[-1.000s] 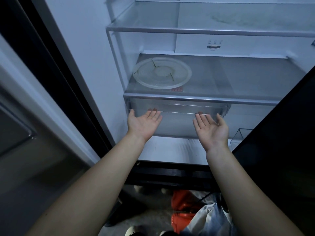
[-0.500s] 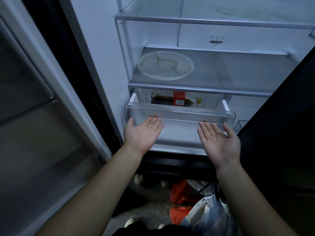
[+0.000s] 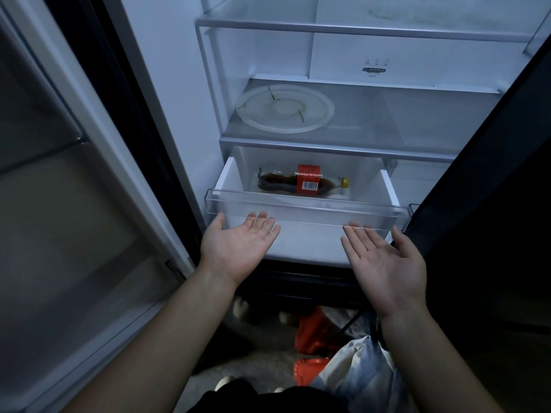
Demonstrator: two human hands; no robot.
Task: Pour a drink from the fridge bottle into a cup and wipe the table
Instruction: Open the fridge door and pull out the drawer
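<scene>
A plastic bottle [image 3: 301, 183] of dark drink lies on its side in the pulled-out fridge drawer [image 3: 307, 208], red label up, yellow cap pointing right. My left hand [image 3: 238, 248] is palm up with fingers spread, its fingertips under the drawer's clear front lip on the left. Also palm up and spread, my right hand [image 3: 384, 263] is just below the lip on the right. Neither hand holds anything. No cup or table is in view.
A round clear plate [image 3: 284, 108] sits on the glass shelf above the drawer. The open fridge door [image 3: 74, 204] stands at my left, a dark door panel [image 3: 492, 204] at my right. Red and pale bags [image 3: 337, 359] lie on the floor below.
The drawer has slid out toward me with both hands under its front lip, which uncovered the bottle. My hands have drawn back slightly from the lip.
</scene>
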